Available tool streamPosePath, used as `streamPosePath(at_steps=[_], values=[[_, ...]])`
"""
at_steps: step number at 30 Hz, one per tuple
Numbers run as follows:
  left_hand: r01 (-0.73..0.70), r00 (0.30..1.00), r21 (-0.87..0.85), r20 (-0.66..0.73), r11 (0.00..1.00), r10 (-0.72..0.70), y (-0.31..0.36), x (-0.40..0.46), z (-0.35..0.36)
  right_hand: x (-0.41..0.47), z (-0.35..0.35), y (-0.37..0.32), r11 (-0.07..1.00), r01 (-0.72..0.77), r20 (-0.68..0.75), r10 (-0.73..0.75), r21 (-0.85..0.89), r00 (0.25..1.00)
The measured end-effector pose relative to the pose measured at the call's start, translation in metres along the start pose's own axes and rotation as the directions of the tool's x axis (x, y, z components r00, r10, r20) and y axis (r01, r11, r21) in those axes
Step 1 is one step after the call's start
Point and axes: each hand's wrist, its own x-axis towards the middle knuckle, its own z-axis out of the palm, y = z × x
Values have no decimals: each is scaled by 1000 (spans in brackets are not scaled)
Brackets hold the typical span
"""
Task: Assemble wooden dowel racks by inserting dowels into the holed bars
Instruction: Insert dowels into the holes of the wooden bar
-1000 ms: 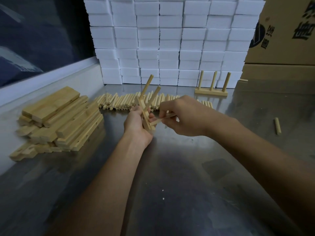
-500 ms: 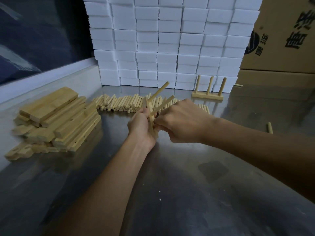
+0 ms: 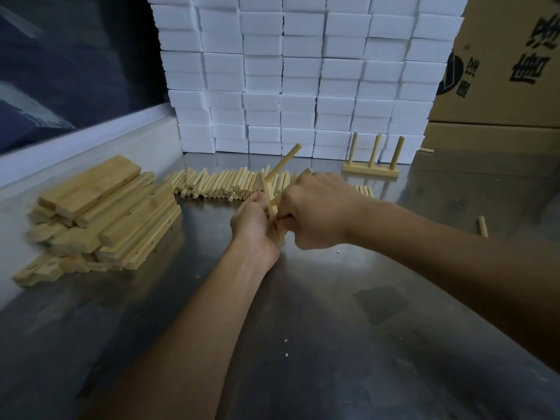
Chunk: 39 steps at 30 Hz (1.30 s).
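Above the steel table (image 3: 303, 344), just in front of the row of loose dowels (image 3: 218, 186), left hand (image 3: 253, 221) wrapped around a holed bar (image 3: 272, 219) held on edge, fingers clamped on the wood. Right hand (image 3: 318, 212) curled into a fist around the third dowel (image 3: 283, 217), only a short stub of it visible where it meets the bar near the lower end. Two dowels already seated: a long one (image 3: 285, 160) slanting up and away, a second (image 3: 306, 171) mostly hidden behind the right knuckles.

Probably the last peg of this rack, judging by the finished rack (image 3: 371, 168) with three uprights standing by the white foam blocks (image 3: 303, 71).

To finish well: keep the dowel square to the bar face rather than angled, push straight along its axis with a slight twist, and brace the bar's back against the left palm so the wood takes the force, not the seated pegs. Seat to the same depth as the neighbours (hole depth not visible from here, so feel for the stop). Avoid levering sideways; a thin bar could split at the hole.

Off to the left, a stack of bars (image 3: 100, 219) waiting; to the right, a stray dowel (image 3: 483, 226) lying alone, cardboard boxes (image 3: 500, 71) behind.
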Motion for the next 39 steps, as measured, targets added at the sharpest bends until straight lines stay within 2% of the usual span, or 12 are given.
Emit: streamPosePath(at_steps=[4,6,8,11,13,17,20,24,28,32,39], values=[[7,999,0,36,1000,-7,1,2,-1,3,-1,6,994,-2,-7,2,109,1000],[8,999,1,41,1000,-8,1,1,-1,0,-2,11,963,-32,0,33,267,999],[12,998,11,58,1000,-12,2,0,-1,-4,-2,17,888,-87,26,84,451,996],[8,995,14,95,1000,-9,0,-2,0,-12,6,25,662,-209,100,199,720,975],[5,992,4,122,1000,-5,-2,-2,2,-18,12,30,496,-252,141,252,831,958],[2,992,-13,126,1000,0,-6,0,4,-27,20,32,251,-262,183,297,932,937],[27,995,-94,103,995,-17,-5,2,4,-30,32,22,109,-253,188,412,961,892],[10,996,-97,91,995,-1,-5,5,3,-31,53,-2,89,-297,213,510,951,833],[-15,994,-145,109,989,31,-7,6,5,-31,54,-12,-6,-215,186,530,977,827],[-50,986,-134,154,990,70,-6,7,2,-30,56,-7,79,-246,142,632,966,762],[-58,985,-82,155,995,70,-4,9,-2,-45,60,30,88,-207,75,740,974,668]])
